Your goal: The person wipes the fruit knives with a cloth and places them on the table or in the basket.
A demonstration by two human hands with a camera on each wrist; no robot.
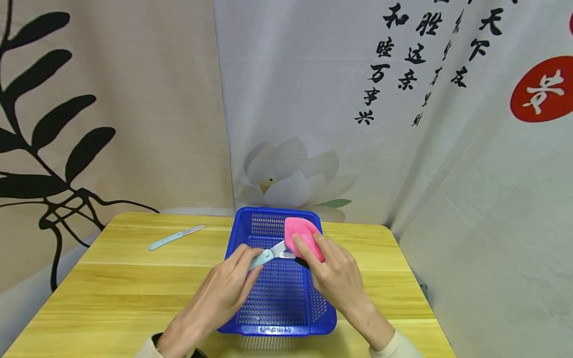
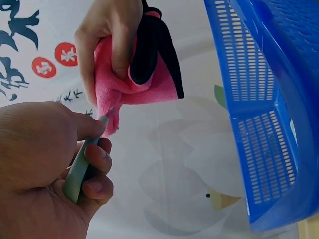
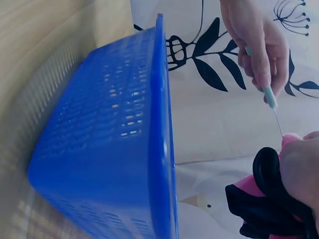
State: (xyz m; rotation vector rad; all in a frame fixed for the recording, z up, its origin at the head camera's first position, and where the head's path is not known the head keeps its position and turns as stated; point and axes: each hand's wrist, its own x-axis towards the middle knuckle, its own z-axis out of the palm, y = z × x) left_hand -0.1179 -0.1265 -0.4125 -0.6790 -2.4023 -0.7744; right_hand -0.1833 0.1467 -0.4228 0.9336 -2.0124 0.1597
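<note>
My left hand (image 1: pixel 228 278) grips the pale green handle of a small folding knife (image 1: pixel 267 256), its blade pointing to the right. In my right hand (image 1: pixel 333 268) is a pink cloth (image 1: pixel 301 236) with black trim (image 2: pixel 172 64), folded and pinched at the blade's tip end, which it hides. Both hands are above a blue perforated basket (image 1: pixel 273 325). A shiny silver piece (image 1: pixel 286 255) shows just below the blade, partly hidden; I cannot tell what it is. The right wrist view shows the thin blade (image 3: pixel 278 122) running edge-on into the cloth.
A second pale green knife (image 1: pixel 172 239) lies with its blade out on the wooden table (image 1: pixel 147 288), left of the basket. Behind the table hangs a printed curtain (image 1: pixel 291 99) with leaves, a lotus and writing.
</note>
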